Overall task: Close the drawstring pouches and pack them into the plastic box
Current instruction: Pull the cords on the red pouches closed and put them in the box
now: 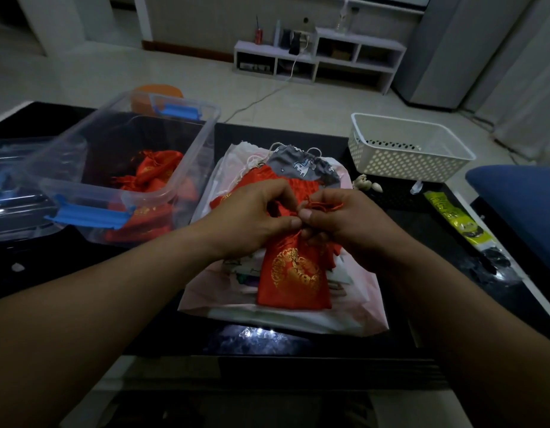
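Red satin drawstring pouch with gold embroidery [293, 276] atop a pile [283, 318] on the dark surface [82, 267], neck pinched in left grip [255, 217], orange cord [324, 206] pinched in right grip [338, 223]; likely soft, light, best held at neck.

a white perforated basket [409, 149] stands at the far right corner of a glossy black table [82, 273], a few pale shells [364, 182] lying just beside its near wall. a yellow-green packet [456, 219] lies along the table's right edge, with a crumpled clear wrapper [493, 267] at its near end. a pink and white plastic bag [354, 304] is spread flat at the table's middle. a blue cushion [521, 205] shows at the right margin. beyond the table, a low white shelf unit [317, 57] stands against the wall on a pale tiled floor [82, 72], a red can [258, 36] on its left top, a white cable [267, 91] trailing from it across the tiles. a round orange object [157, 94] sits behind the table's far left.
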